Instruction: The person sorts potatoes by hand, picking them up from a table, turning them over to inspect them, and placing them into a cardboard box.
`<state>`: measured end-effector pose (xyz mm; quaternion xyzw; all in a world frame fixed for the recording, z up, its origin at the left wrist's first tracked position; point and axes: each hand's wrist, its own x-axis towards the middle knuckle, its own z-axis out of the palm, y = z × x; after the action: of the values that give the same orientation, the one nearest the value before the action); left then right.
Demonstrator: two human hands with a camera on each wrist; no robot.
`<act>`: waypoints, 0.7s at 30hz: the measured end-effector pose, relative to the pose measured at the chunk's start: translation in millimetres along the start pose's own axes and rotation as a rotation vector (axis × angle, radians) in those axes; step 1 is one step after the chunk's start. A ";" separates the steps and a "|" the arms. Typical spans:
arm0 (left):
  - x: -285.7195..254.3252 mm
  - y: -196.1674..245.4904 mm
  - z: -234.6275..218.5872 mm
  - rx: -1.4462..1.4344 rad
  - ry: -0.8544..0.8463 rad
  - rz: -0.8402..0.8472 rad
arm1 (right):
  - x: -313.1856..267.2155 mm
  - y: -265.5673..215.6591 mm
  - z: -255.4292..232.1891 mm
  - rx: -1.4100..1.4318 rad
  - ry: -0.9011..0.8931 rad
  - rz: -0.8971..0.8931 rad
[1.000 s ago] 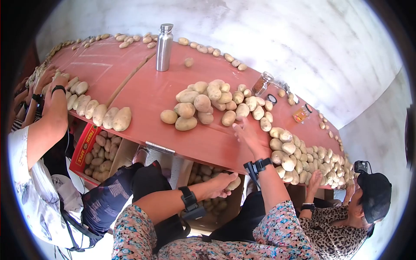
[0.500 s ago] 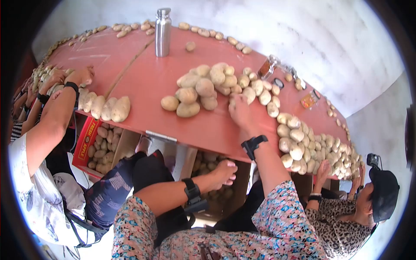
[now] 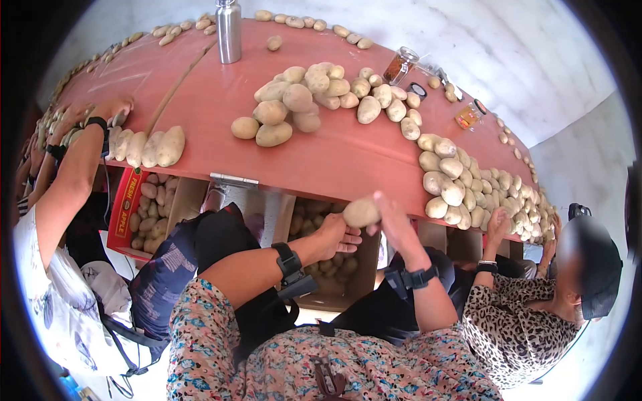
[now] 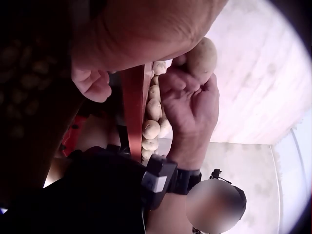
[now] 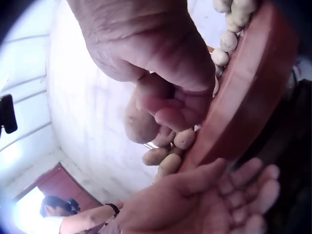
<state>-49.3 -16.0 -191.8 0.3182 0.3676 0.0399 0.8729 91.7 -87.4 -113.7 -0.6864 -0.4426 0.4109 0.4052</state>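
My right hand (image 3: 398, 226) grips a tan potato (image 3: 361, 212) just beyond the table's near edge; fingers curl around the potato (image 5: 143, 116) in the right wrist view. Close below it is my left hand (image 3: 331, 237), which the right wrist view shows palm up with fingers loosely spread and nothing on the palm. Under both hands stands a cardboard box (image 3: 361, 277) with potatoes inside, partly hidden by the left hand. On the red table (image 3: 301, 160), a loose heap of potatoes (image 3: 274, 134) lies ahead of the hands.
A steel bottle (image 3: 229, 33) and two glass jars, one tipped over (image 3: 401, 65), stand toward the back. Potatoes line the table's edges, densely at right (image 3: 461, 187). People work on both sides. A red box (image 3: 124, 220) of potatoes sits below left.
The left hand let go of a potato over the box and opened. The right hand took a potato from the heap and drew it back toward the left hand. The head view shifted slightly.
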 end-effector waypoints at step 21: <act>17.4 -24.6 1.8 0.087 0.074 -0.044 | -28.8 -37.4 -10.2 -0.417 0.022 -0.110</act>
<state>-39.4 -31.2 -216.0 0.3461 0.4077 0.0166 0.8448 83.0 -105.9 -70.0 -0.7345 -0.5506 0.2801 0.2809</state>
